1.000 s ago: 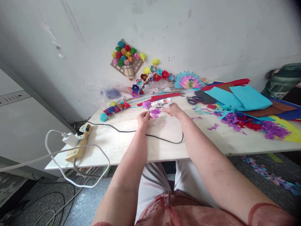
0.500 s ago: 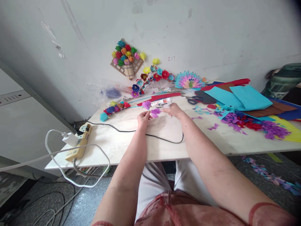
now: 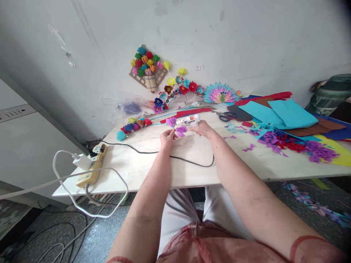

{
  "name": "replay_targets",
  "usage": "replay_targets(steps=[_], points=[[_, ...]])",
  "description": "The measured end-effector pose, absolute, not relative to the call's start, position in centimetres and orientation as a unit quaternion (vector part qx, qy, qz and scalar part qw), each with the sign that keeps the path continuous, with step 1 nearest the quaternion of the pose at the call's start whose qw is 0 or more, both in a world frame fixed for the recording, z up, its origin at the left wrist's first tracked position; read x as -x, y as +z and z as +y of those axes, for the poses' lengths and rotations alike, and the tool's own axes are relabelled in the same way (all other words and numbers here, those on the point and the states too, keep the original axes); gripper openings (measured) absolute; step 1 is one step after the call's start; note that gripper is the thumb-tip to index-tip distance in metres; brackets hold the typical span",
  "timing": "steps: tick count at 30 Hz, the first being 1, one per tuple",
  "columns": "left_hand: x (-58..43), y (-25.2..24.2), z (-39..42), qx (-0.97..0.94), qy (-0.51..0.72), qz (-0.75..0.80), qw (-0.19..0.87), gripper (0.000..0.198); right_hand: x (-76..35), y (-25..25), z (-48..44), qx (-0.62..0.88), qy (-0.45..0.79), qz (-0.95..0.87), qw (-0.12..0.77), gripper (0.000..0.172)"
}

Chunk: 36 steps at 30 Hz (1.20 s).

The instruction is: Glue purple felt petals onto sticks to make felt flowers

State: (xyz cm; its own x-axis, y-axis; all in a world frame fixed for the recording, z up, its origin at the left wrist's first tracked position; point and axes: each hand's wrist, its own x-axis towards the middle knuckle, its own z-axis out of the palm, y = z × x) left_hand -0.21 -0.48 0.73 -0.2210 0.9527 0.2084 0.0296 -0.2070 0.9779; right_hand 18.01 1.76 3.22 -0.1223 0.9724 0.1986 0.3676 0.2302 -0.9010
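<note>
My left hand (image 3: 167,137) rests on the white table (image 3: 153,168) with its fingers pinched on a small purple paper flower (image 3: 180,130). A second purple flower (image 3: 171,121) sits just above it. My right hand (image 3: 202,128) is closed round a white glue tube (image 3: 189,119), whose nozzle points left toward the flowers. Both hands are close together near the table's far middle.
A black cable (image 3: 192,160) loops across the table. A power strip (image 3: 91,168) with a white charger sits at the left edge. Paper flowers on sticks (image 3: 134,126), scissors (image 3: 226,117), blue sheets (image 3: 276,113) and purple and red scraps (image 3: 296,144) lie around.
</note>
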Motion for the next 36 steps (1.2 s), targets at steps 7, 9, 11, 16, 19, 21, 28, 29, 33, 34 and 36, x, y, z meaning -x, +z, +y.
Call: replay_targets(steps=[7, 9, 11, 16, 19, 21, 28, 29, 33, 34, 36], points=[[0.2, 0.8, -0.7, -0.494, 0.606, 0.491, 0.383, 0.029, -18.0, 3.4, 1.6, 0.502, 0.362, -0.661, 0.423, 0.025], [0.2, 0.8, -0.6, -0.494, 0.606, 0.493, 0.382, 0.028, -18.0, 3.3, 1.6, 0.501, 0.365, -0.661, 0.423, 0.025], [0.3, 0.7, -0.4, -0.494, 0.606, 0.493, 0.383, 0.027, -18.0, 3.3, 1.8, 0.499, 0.368, -0.659, 0.426, 0.024], [0.3, 0.4, -0.2, -0.499, 0.603, 0.493, 0.379, 0.027, -18.0, 3.1, 2.0, 0.499, 0.362, -0.654, 0.439, 0.023], [0.3, 0.4, -0.2, -0.503, 0.600, 0.494, 0.377, 0.028, -18.0, 3.2, 2.0, 0.504, 0.352, -0.652, 0.443, 0.022], [0.3, 0.4, -0.3, -0.505, 0.600, 0.492, 0.378, 0.028, -18.0, 3.4, 1.8, 0.510, 0.341, -0.651, 0.446, 0.022], [0.3, 0.6, -0.5, -0.502, 0.603, 0.487, 0.384, 0.029, -18.2, 3.2, 2.3, 0.522, 0.325, -0.621, 0.486, 0.024], [0.3, 0.6, -0.5, -0.499, 0.604, 0.489, 0.383, 0.030, -18.3, 3.2, 2.5, 0.533, 0.317, -0.612, 0.490, 0.025], [0.4, 0.4, -0.3, -0.489, 0.615, 0.489, 0.378, 0.032, -18.8, 3.1, 3.0, 0.628, 0.212, -0.595, 0.455, 0.037], [0.5, 0.4, -0.2, -0.488, 0.618, 0.489, 0.375, 0.032, -18.9, 3.1, 3.0, 0.654, 0.176, -0.594, 0.434, 0.040], [0.5, 0.3, -0.1, -0.486, 0.625, 0.488, 0.368, 0.033, -19.0, 3.1, 2.8, 0.695, 0.115, -0.598, 0.383, 0.043]])
